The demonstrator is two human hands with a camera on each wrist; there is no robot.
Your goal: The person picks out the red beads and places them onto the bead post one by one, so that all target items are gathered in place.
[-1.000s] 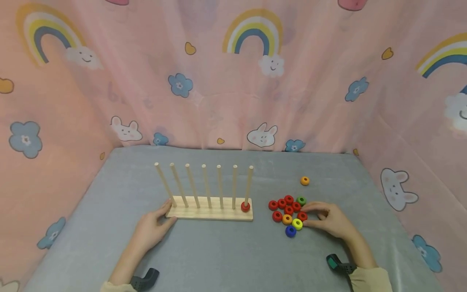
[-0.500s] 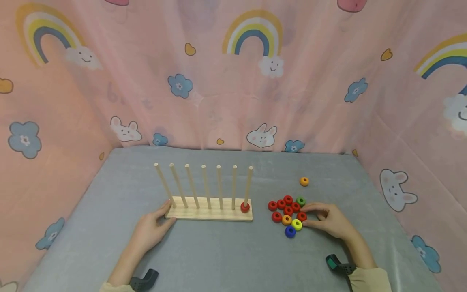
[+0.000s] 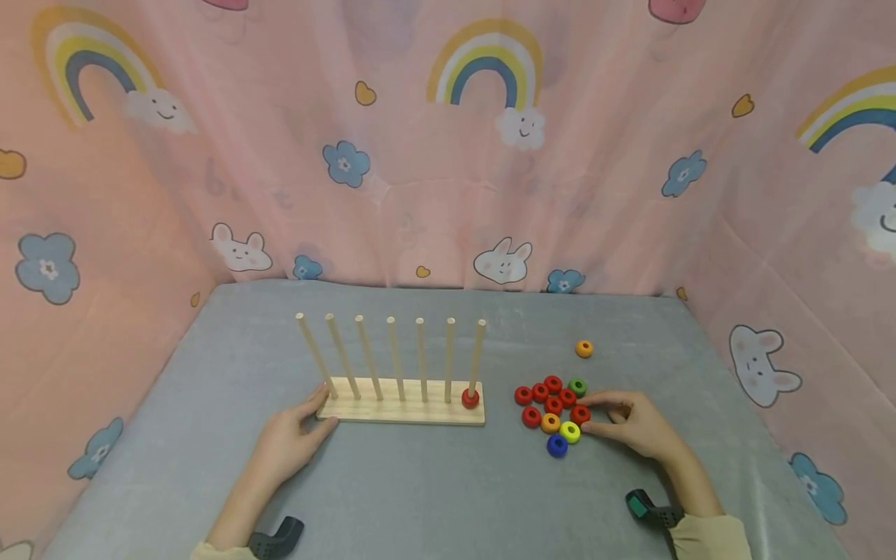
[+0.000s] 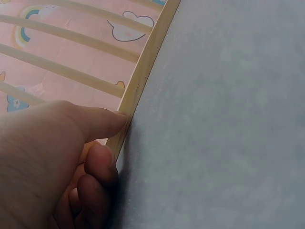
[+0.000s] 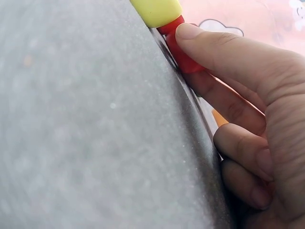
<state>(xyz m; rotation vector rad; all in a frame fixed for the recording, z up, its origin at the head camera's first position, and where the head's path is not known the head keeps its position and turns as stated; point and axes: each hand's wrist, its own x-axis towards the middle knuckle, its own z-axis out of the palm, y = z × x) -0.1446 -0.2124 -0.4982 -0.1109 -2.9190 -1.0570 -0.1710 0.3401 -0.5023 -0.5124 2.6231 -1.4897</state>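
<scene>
A pale wooden peg rack with a row of upright pegs stands left of centre. One red bead sits at the foot of its rightmost peg. My left hand grips the rack's left end, with the thumb against the front edge in the left wrist view. To the right, my right hand pinches a red bead at the right side of a loose bead cluster. In the right wrist view a yellow bead is right beside that red one.
The cluster has several more red beads, a green bead, an orange bead and a blue bead. Another orange bead lies apart behind them. Pink printed cloth surrounds the grey tabletop.
</scene>
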